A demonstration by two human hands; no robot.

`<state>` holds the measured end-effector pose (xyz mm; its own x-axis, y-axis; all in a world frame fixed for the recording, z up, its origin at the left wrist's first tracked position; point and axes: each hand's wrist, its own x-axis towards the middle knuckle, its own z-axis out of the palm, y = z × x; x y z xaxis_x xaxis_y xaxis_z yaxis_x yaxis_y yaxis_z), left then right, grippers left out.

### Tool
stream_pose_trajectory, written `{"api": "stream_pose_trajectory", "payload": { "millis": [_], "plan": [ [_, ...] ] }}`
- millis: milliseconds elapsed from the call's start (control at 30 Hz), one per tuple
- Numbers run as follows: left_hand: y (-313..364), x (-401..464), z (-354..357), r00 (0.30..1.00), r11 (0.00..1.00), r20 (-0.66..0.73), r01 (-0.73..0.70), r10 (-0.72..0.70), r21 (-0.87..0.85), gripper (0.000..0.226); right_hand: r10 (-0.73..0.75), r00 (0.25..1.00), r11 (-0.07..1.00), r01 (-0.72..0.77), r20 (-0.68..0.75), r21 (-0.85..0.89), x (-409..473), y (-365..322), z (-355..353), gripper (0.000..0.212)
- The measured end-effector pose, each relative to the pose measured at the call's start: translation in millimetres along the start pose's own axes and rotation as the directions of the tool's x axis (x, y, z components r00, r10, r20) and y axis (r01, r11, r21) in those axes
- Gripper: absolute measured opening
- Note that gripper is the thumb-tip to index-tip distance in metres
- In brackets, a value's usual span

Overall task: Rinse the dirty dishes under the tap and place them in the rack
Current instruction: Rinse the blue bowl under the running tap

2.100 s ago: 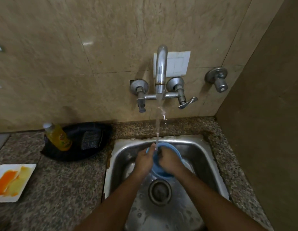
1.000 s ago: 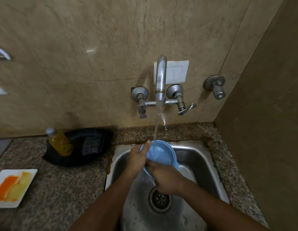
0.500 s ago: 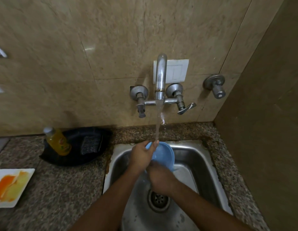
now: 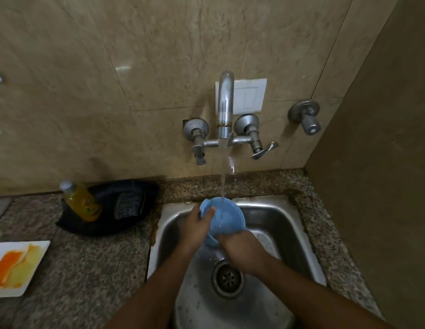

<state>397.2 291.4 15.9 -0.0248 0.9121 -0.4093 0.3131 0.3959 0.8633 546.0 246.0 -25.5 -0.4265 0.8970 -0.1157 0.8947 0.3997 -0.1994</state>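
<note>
Both hands are on the blue bowl (image 4: 227,216) over the sink (image 4: 287,224): my left hand (image 4: 195,227) pinches its rim, thumb inside and fingers behind, while my right hand (image 4: 240,248) is curled round its lower edge from underneath. I hold the bowl tilted with its hollow facing me, and the stream from the tap (image 4: 225,108) falls straight into it. By my reckoning I am in the middle of rinsing this one dish. On the worktop (image 4: 88,269) to my left sits a white plate (image 4: 17,267) smeared orange and yellow, which looks not yet washed, so I judge the task is far from done. Behind it a yellow soap bottle (image 4: 82,201) and a scrub pad (image 4: 128,205) lie in a black tray (image 4: 107,224). No rack shows in this single head view, so the next move calls for tipping the water out, then turning to find where the bowl goes.
</note>
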Motion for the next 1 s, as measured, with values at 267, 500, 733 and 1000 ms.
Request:
{"api": "stream_pose_trajectory", "payload": {
  "millis": [267, 500, 733, 1000],
  "plan": [
    [-15.2, -0.6, -1.6, 0.988, 0.993, -0.129, 0.076, -0.087, -0.084, 0.035, 0.072, 0.995, 0.892, -0.031, -0.074, 0.451, -12.5, -41.7, 7.4, 0.03],
    [3.7, 5.5, -14.2, 0.996, 0.981, -0.091, 0.031, -0.013, 0.191, 0.034, -0.047, 0.999, 0.955, 0.045, -0.001, 0.294, -8.3, -29.5, 8.5, 0.032],
    [3.6, 5.0, -21.2, 0.989, 0.989, 0.075, 0.124, -0.13, 0.081, 0.034, -0.035, 0.997, 0.984, 0.046, 0.064, -0.175, -2.9, 2.9, -15.8, 0.074],
    [-5.0, -1.9, -7.7, 0.944, 0.959, 0.23, 0.265, -0.237, -0.104, 0.043, 0.011, 0.934, 0.988, 0.044, 0.356, -0.146, 2.7, -33.8, -30.6, 0.099]
  ]
}}
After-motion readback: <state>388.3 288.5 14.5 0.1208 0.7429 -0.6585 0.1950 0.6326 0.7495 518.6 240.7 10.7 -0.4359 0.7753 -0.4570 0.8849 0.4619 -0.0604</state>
